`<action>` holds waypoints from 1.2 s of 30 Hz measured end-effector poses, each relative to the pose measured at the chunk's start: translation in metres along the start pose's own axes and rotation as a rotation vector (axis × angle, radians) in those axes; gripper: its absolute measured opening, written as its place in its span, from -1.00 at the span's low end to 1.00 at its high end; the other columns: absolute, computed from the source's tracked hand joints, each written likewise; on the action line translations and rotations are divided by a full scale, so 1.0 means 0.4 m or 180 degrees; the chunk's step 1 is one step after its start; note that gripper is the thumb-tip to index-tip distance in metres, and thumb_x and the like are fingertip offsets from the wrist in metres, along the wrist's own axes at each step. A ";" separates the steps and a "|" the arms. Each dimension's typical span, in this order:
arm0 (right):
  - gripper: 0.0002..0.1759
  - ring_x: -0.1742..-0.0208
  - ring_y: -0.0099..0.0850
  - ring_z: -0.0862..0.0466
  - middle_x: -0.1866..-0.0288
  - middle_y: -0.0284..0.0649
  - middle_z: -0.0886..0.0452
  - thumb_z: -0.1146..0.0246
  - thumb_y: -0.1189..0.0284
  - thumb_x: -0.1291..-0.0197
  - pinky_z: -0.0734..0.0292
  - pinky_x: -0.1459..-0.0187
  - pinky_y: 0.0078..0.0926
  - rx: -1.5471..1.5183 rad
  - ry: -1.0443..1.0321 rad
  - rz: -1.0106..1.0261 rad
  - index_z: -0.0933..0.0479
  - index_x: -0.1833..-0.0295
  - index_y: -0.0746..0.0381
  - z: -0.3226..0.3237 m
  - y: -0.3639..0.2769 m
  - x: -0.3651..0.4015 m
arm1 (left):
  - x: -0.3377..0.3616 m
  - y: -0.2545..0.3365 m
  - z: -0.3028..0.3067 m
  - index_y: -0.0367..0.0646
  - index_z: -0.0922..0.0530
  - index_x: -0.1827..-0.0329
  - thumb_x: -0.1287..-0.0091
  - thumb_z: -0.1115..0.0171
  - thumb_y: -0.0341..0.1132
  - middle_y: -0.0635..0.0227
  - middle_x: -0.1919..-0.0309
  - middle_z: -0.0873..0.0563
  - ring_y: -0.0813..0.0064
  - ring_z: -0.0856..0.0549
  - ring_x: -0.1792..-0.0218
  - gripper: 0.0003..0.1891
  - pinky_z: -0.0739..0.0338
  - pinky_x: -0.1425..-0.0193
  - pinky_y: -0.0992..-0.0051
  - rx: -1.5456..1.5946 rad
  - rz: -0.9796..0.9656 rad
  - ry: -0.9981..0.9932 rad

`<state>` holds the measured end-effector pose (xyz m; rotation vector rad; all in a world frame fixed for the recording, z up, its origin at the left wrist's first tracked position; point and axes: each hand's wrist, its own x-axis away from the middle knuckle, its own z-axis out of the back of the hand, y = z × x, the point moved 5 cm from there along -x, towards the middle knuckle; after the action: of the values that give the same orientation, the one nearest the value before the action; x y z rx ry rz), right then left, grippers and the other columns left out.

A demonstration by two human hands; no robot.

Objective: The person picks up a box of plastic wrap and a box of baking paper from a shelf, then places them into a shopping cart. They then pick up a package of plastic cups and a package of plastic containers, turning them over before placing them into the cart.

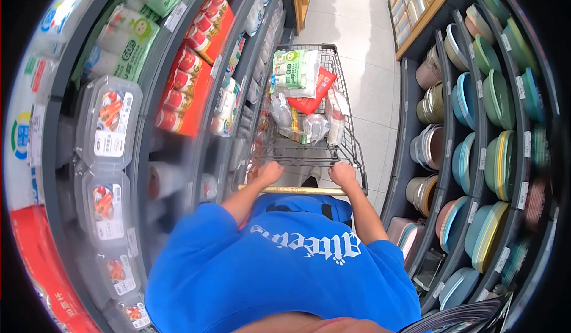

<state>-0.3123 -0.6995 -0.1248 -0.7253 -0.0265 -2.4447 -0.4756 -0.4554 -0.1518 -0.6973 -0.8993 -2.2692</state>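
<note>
A wire shopping cart (347,89) stands in front of me in a store aisle. My left hand (269,172) is closed on the left of its near frame, and my right hand (343,174) is closed on the right. Between my wrists and my body runs the cart's yellow handle bar (297,190). Inside the basket lie a green-and-white pack of paper rolls (292,74), a red package (315,93), clear plastic bags (282,109) and a bottle-like item (336,127). What my fingertips touch is hidden.
Shelves on the left carry clear plastic food boxes (107,119), red-packed paper rolls (189,89) and other packs. On the right, shelves hold stacked plastic basins (498,163) and buckets (427,142). The tiled floor (364,38) continues ahead between a wooden rack and wood-framed display.
</note>
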 end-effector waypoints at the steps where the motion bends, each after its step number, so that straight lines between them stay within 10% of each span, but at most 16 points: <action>1: -0.54 0.12 0.08 -0.75 0.20 0.17 -0.73 -0.18 0.11 -0.31 -0.66 0.04 -0.01 0.0010 -0.0003 0.0009 -0.73 0.26 0.32 -0.003 0.001 0.010 | 0.013 0.003 -0.002 -0.23 -0.75 0.17 -0.36 -0.10 -0.03 -0.14 0.09 -0.75 -0.15 -0.72 -0.01 -0.57 -0.58 -0.12 0.01 0.0003 0.0003 0.0021; 36: -0.60 0.07 0.07 -0.75 0.14 0.17 -0.73 -0.19 0.19 -0.13 -0.65 -0.02 -0.04 0.0091 -0.0166 -0.0217 -0.75 0.25 0.30 -0.306 -0.256 0.513 | 0.469 -0.239 -0.249 -0.20 -0.77 0.16 -0.28 -0.20 -0.03 -0.03 0.14 -0.79 -0.01 -0.78 0.08 -0.59 -0.65 -0.01 0.10 -0.0443 -0.0594 0.0155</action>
<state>-0.5679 -0.7446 -0.1110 -0.7872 -0.1079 -2.4844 -0.6943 -0.5334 -0.1337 -0.6377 -0.8189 -2.5225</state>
